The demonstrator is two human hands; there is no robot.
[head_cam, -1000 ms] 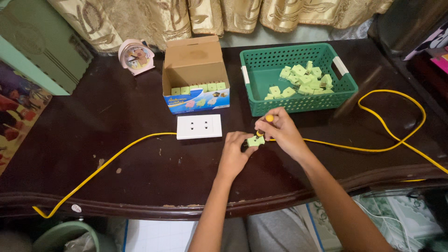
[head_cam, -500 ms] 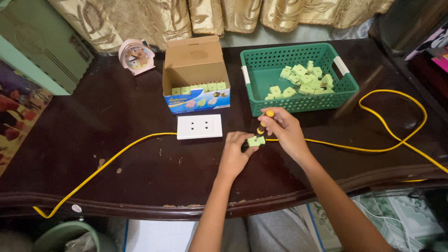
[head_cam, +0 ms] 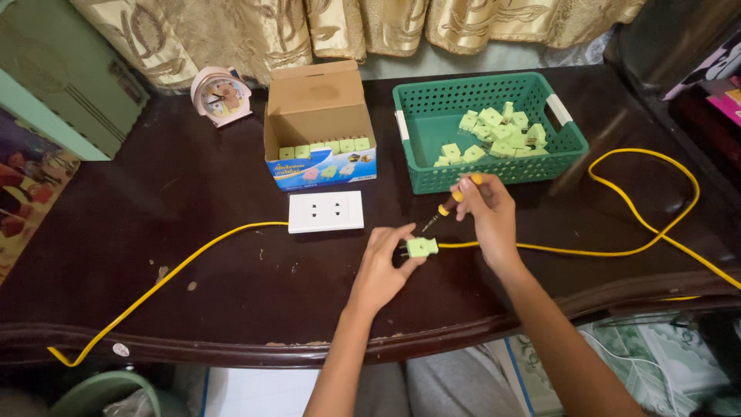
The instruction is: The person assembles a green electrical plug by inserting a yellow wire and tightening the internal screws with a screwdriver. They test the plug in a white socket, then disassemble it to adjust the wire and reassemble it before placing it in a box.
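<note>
My left hand (head_cam: 384, 261) pinches a small light-green plug (head_cam: 421, 247) that sits on the end of a yellow cable (head_cam: 617, 251) on the dark table. My right hand (head_cam: 486, 210) holds a small screwdriver (head_cam: 450, 204) with a yellow and dark handle, its tip pointing down-left toward the plug, a little above it. A white double socket plate (head_cam: 325, 211) lies just left of the hands, with another stretch of yellow cable (head_cam: 177, 270) running from it to the left.
A green plastic basket (head_cam: 417, 116) holds several light-green plugs (head_cam: 494, 133) at the back right. An open cardboard box (head_cam: 318, 123) with a row of plugs stands beside it. A pink alarm clock (head_cam: 221, 96) is at the back left. Curtains hang behind the table.
My right hand has lifted the screwdriver up and away from the plug. My left hand still holds the plug, now more exposed on the table.
</note>
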